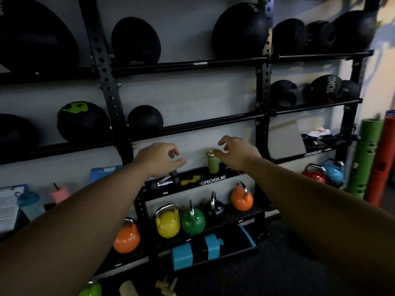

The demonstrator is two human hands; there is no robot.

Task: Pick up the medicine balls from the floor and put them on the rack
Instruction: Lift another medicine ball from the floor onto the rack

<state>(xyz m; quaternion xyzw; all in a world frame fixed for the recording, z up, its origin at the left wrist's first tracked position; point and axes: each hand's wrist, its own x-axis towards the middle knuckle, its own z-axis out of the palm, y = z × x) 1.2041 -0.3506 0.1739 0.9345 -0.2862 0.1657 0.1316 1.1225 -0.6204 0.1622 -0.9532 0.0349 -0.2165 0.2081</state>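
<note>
A black wall rack (192, 122) with horizontal rails fills the view. Black medicine balls rest on it: one small ball (145, 119) on the middle rail just above my left hand, a green-marked ball (82, 120) to its left, a large one (239, 32) on the top rail, and a 10KG ball (326, 88) at right. My left hand (159, 159) and my right hand (237, 153) are both stretched out in front of the rack below the middle rail. Each holds nothing, fingers loosely curled apart. No ball on the floor is in view.
A lower shelf carries coloured kettlebells (167, 221), a green bottle (212, 162) by my right fingers, and a dumbbell (165, 180). A blue-and-black pad (213, 246) lies beneath. Green and red foam rollers (369, 159) stand at right. Clipboards and bottles sit at left.
</note>
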